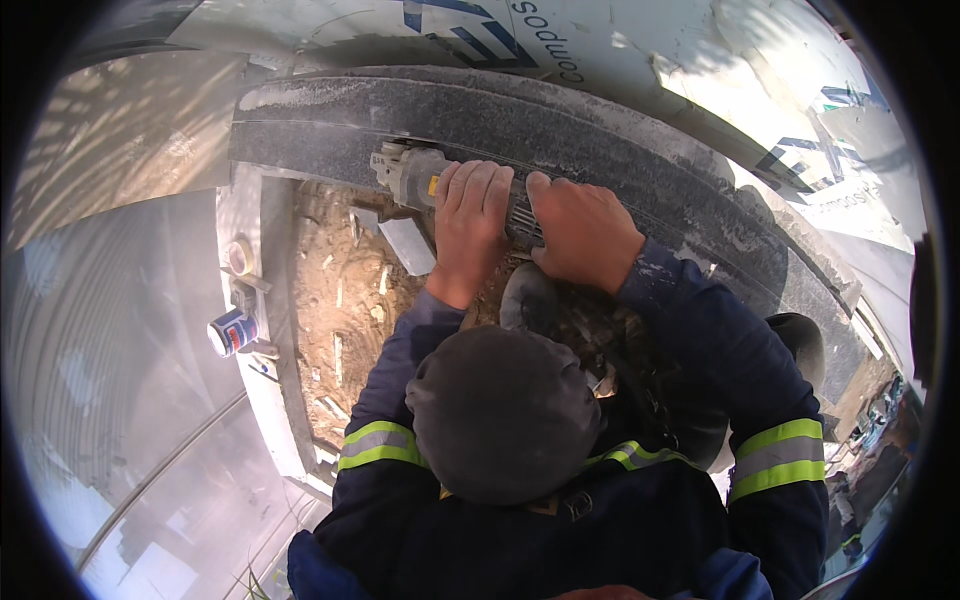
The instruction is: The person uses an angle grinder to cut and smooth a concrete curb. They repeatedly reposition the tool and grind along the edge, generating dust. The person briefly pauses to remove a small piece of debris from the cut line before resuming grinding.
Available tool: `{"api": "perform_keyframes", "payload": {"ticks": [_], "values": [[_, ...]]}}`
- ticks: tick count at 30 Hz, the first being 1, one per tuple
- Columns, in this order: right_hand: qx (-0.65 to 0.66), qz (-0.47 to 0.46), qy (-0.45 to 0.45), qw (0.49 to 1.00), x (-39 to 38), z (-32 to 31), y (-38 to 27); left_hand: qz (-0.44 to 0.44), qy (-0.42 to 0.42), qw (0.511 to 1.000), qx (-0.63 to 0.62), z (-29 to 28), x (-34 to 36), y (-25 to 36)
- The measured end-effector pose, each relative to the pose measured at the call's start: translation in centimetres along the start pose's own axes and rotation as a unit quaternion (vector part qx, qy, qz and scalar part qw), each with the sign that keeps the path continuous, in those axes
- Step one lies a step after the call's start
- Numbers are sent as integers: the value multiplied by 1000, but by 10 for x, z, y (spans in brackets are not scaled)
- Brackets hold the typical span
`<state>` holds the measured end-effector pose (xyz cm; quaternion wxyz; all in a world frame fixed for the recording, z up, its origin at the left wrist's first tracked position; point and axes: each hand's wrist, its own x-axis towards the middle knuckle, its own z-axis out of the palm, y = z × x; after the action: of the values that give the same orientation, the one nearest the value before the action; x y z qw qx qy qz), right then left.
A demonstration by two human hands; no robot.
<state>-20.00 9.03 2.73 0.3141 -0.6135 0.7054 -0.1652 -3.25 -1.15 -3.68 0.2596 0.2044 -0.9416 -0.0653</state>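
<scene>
An angle grinder (407,178), grey with a pale head, lies against the long dark grey slab (330,135). My left hand (470,225) wraps round the front of its body, behind the head. Close behind it, my right hand (585,228) grips the rear of the body by the vents. The head points left, and only a thin edge of what looks like its disc shows at the slab. Thin straight lines run along the slab. Both sleeves are navy with reflective bands. A rounded dark grey cloth shape (505,415) between my arms hides part of what lies below.
A grey rectangular piece (408,245) lies on the dirt (335,270) among scraps. On the left ledge (280,330) are a tape roll (240,257) and, beside it, a blue-and-white can (232,332). Metal sheeting (120,330) covers the left; printed white panels (620,50) stand beyond the slab.
</scene>
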Motion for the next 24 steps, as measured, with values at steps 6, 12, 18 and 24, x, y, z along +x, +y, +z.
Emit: {"api": "perform_keyframes", "payload": {"ticks": [6,12,18,24], "values": [[6,1,-17,1000,17,6,-2,-10,-21,1000,-9,-3,1,-16],[-10,29,-24,999,-19,-16,-6,-1,-5,1000,-20,-4,2,21],[-16,13,-11,1000,-8,-6,0,-2,-17,1000,-6,1,-3,9],[2,0,-8,1000,16,8,1,-12,-30,999,-9,-1,-2,-13]]}}
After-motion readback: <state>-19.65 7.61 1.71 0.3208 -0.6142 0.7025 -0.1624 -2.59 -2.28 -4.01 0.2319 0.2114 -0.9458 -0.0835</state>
